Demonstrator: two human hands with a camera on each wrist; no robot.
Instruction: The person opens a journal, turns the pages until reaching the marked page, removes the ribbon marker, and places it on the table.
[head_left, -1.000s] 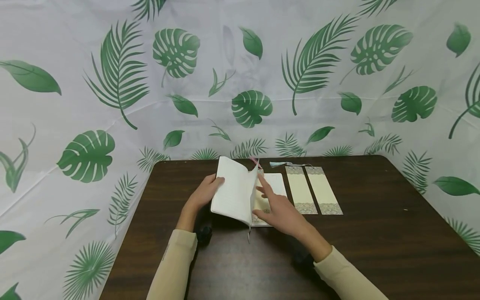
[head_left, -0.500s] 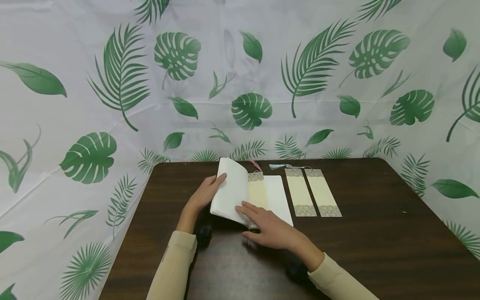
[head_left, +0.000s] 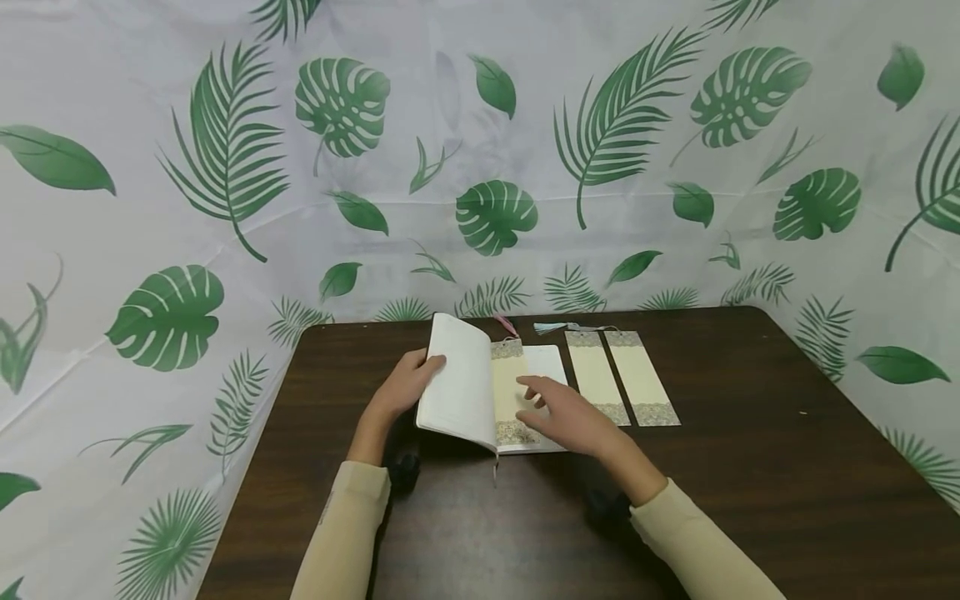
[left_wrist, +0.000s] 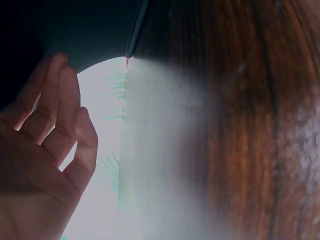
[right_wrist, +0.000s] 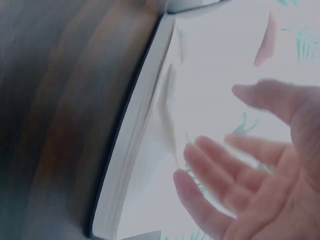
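An open notebook (head_left: 456, 379) has its left half tilted up off the table. My left hand (head_left: 405, 383) grips that raised half at its outer edge, with the thumb on the white page and the fingers behind. A cream bookmark (head_left: 507, 387) with patterned ends lies on the right-hand page (head_left: 549, 360), close to the fold, its pink tassel (head_left: 506, 325) past the top edge. Over this page hovers my right hand (head_left: 573, 417), fingers loosely bent and nothing held. In the right wrist view, its fingers (right_wrist: 215, 170) are spread apart near the page block (right_wrist: 132, 142).
Two similar bookmarks, one nearer (head_left: 597, 377) and one farther right (head_left: 642, 379), lie side by side on the dark wooden table (head_left: 757, 467). A light blue tassel (head_left: 551, 328) lies behind them. A ribbon marker (head_left: 496, 471) hangs from the notebook's near edge. A leaf-patterned cloth (head_left: 420, 108) backs the table.
A page that stood near the fold has gone over to the left, uncovering the bookmark. My right hand dropped to the near edge, then rose rightward over the page. My left hand keeps its hold.
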